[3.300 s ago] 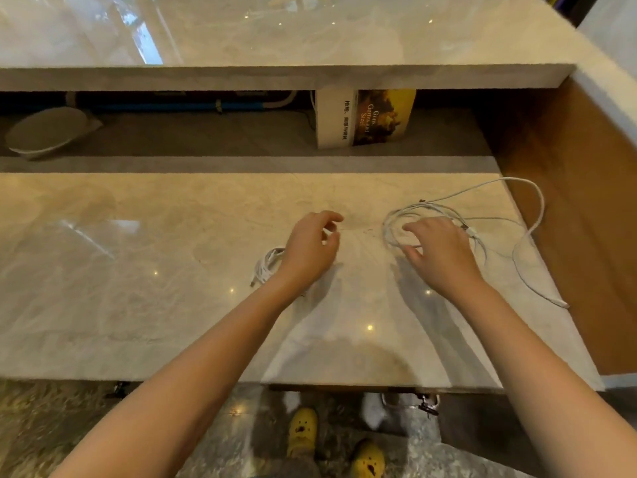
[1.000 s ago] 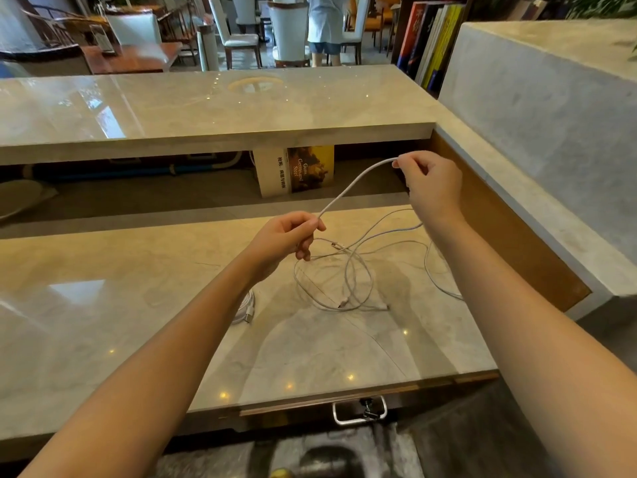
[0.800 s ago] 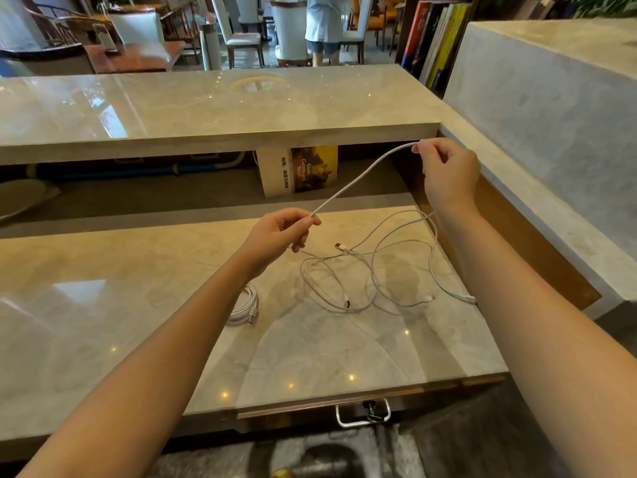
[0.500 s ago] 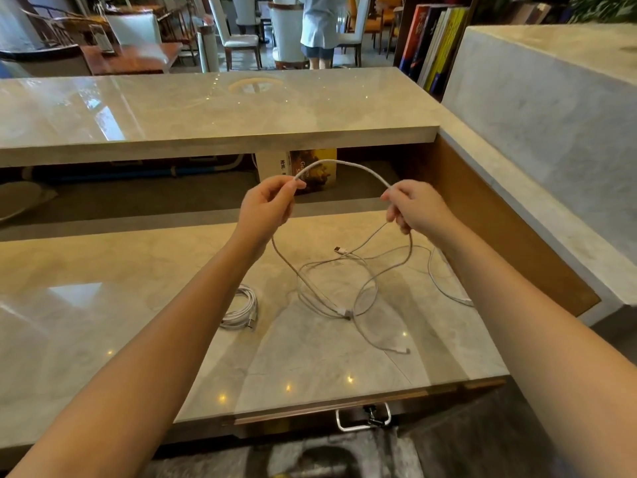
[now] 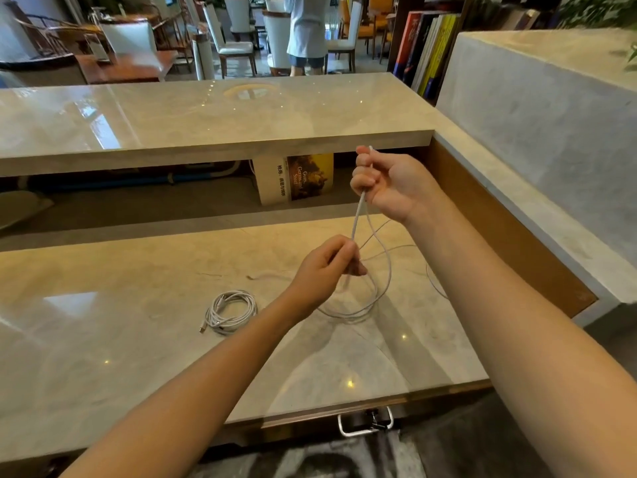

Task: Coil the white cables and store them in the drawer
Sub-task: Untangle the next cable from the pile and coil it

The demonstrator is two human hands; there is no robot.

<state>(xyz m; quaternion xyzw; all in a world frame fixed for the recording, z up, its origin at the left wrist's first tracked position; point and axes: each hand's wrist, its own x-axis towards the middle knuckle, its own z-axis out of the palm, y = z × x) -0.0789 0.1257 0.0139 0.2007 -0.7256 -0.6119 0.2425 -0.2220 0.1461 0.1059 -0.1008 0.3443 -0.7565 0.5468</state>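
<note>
One coiled cable (image 5: 230, 312) lies centre-left; second cable (image 5: 357, 215) is mid-coil. Grip: right hand (image 5: 393, 184) clenches its end, left hand (image 5: 327, 267) pinches the run below. Next, probably: feed another loop upward.

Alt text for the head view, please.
Two bare hands hold a loose white cable above a beige marble counter: the right hand grips it higher, the left hand pinches it lower, slack looping onto it. A coiled white cable lies to their left; a metal drawer handle shows below the counter's near edge.
</note>
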